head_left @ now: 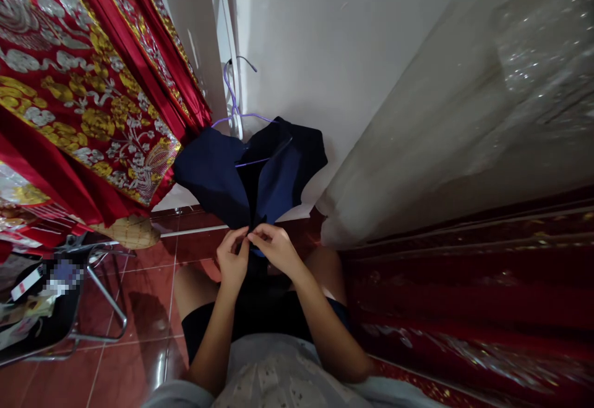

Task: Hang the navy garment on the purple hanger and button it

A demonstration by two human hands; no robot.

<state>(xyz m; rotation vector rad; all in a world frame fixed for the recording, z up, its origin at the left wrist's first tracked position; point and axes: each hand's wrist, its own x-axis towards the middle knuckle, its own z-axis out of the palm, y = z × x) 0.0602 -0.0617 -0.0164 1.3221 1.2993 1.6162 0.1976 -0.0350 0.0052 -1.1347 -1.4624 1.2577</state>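
A dark navy garment (213, 169) hangs against the wall on a thin purple hanger (234, 95), its front parted in a long V. At the bottom of that opening, my left hand (232, 258) pinches the garment's edge between thumb and fingers. Right beside it, nearly touching, my right hand (277, 248) is closed in a pinch on the other edge. Whether a button or other small fastener lies between the fingertips is too small to make out. The lower part of the garment falls out of sight behind my hands.
Red embroidered cloth (116, 108) hangs at the left. Below it stands a black chair (51, 327) with metal legs, piled with small items, on red floor tiles (143, 309). Plastic-wrapped pale cloth (417, 117) and dark red cloth (464, 296) crowd the right side.
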